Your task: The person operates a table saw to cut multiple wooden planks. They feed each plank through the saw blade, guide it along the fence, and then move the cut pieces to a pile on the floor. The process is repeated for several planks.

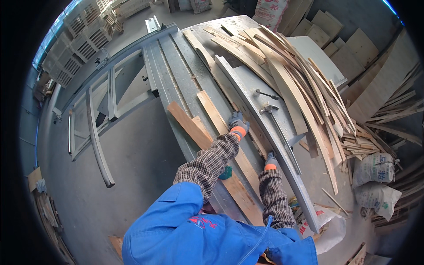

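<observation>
A narrow wooden board (252, 124) lies lengthwise against the long metal fence (269, 119) of a table saw. My left hand (238, 122), in a grey glove with an orange cuff, rests on the board's left edge with its fingers stretched forward. At the board's near end is my right hand (270, 161), gloved alike and close to the fence; its fingers are partly hidden and look closed on the board end. Left of my hands, a pale plank (213, 113) and a reddish-brown plank (190, 125) lie on the grooved table (176, 70), partly under my left arm.
Right of the fence lie a claw hammer (268, 109) and a smaller hammer-like tool (265, 93). A large heap of wood strips (291, 84) covers the table's right side and overhangs it. Filled sacks (374, 170) stand on the floor at right. A metal frame (91, 132) extends left.
</observation>
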### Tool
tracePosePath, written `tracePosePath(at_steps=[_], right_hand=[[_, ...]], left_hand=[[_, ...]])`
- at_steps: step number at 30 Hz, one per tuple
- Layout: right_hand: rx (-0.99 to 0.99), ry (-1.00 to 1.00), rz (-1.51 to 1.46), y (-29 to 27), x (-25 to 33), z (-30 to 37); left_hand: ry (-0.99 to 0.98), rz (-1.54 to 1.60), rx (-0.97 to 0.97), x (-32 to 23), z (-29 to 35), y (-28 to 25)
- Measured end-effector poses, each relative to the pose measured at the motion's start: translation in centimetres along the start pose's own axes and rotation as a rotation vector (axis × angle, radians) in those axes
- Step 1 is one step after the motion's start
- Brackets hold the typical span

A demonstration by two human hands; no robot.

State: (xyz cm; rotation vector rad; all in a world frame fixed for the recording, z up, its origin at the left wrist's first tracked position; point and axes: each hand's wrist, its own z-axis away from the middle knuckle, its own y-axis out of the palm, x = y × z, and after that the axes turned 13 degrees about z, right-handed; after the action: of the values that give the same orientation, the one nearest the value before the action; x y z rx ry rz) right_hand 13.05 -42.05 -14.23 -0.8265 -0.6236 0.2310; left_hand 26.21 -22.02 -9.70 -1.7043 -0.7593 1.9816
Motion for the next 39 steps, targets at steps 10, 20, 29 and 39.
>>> tracePosePath(at_steps=[10, 20, 29, 39], right_hand=[[0.104, 0.070, 0.181, 2.8, 6.2, -1.4], [0.158, -0.296, 0.447, -0.7, 11.4, 3.4], [-0.162, -0.697, 0.435, -2.5, 8.6, 6.2], [-0.187, -0.777, 0.440, 1.8, 10.4, 2.7]], left_hand=[[0.000, -0.028, 0.030, 0.6, 0.5, -0.3], [-0.019, -0.129, 0.104, 0.2, -1.8, -2.4], [0.073, 0.013, 0.031, 0.9, -1.6, -1.7], [-0.011, -0.032, 0.033, 0.3, -3.4, -3.0]])
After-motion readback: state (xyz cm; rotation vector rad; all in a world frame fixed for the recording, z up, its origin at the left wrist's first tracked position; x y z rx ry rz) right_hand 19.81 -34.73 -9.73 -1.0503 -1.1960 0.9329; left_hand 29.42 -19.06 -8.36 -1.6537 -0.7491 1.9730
